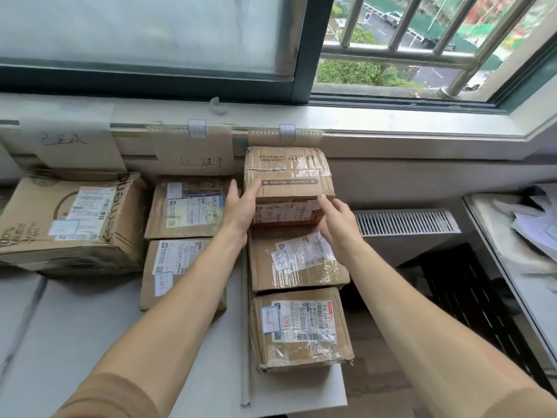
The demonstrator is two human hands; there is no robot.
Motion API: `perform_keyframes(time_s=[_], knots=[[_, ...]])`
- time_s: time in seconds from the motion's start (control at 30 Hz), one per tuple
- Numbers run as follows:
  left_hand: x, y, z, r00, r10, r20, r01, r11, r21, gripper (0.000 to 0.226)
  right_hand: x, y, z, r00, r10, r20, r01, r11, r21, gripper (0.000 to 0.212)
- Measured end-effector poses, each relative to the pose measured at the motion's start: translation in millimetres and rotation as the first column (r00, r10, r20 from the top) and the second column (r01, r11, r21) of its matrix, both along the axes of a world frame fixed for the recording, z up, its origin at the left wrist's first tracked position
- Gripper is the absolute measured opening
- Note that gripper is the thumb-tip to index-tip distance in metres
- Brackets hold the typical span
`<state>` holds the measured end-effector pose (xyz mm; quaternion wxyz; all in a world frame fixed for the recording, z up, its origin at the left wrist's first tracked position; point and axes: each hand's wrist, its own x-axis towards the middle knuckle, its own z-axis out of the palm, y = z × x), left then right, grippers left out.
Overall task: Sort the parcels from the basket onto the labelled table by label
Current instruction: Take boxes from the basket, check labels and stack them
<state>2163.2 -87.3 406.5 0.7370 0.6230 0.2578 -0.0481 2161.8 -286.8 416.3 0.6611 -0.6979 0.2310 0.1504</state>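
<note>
Holding parcel [286,173] at 12 o'clock, far end of the right column, tight to the wall under the sill. Left hand [239,209] lies flat on its left side, fingers straight, thumb over the front edge. Right hand [339,220] is curled round the front right corner, gripping.

I can't tell if the base sits on the tabletop [75,327] or rides on the taped box [297,260] just nearer me.

Risks, my read:
- Letting go while it's perched on that box could tip it toward 3 o'clock, off the tabletop edge by the vent [404,221].
- It hides whatever card marks this column, so I can't check the label match. The handwritten card [196,155] at 11 o'clock looks like the middle column's.
</note>
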Motion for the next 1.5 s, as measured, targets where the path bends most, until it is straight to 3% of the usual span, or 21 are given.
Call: perform_keyframes(time_s=[0.13,0.27,0.47,0.63,0.73,0.8,0.97,1.13,1.4,1.5], knots=[[-33,-4,-8,0.999,-0.032,0.036,0.032,0.999,0.02,0.121,-30,-6,3,1.0,-0.017,-0.01,0.017,1.0,-0.023,0.072],[-78,-8,8,0.999,-0.026,0.035,0.025,0.999,0.031,0.087,-60,1,10,1.0,0.014,0.015,-0.014,1.0,0.026,0.057],[-157,3,31,0.993,-0.013,0.118,0.0,0.994,0.108,0.071,-116,29,36,0.989,0.116,0.095,-0.13,0.979,0.159,0.052],[-250,30,55,0.978,0.135,0.162,-0.157,0.979,0.132,0.088,-179,77,51,0.95,0.271,0.154,-0.308,0.893,0.328,0.039],[-313,47,62,0.98,0.147,0.132,-0.17,0.968,0.183,0.052,-226,117,53,0.926,0.348,0.148,-0.377,0.826,0.419,0.02],[-350,69,58,0.977,0.193,0.091,-0.209,0.95,0.232,0.059,-263,143,53,0.901,0.412,0.133,-0.425,0.784,0.453,0.011],[-432,123,66,0.922,0.373,0.101,-0.386,0.901,0.198,0.07,-335,207,53,0.822,0.549,0.153,-0.554,0.706,0.442,0.038],[-506,189,64,0.869,0.48,0.119,-0.494,0.854,0.165,0.094,-390,284,60,0.748,0.644,0.158,-0.645,0.651,0.401,0.022],[-639,364,45,0.805,0.588,0.074,-0.593,0.8,0.089,0.087,-511,474,43,0.635,0.766,0.103,-0.748,0.577,0.327,0.014],[-687,432,41,0.783,0.619,0.056,-0.621,0.777,0.097,0.094,-557,539,36,0.588,0.805,0.082,-0.782,0.54,0.31,0.022]])
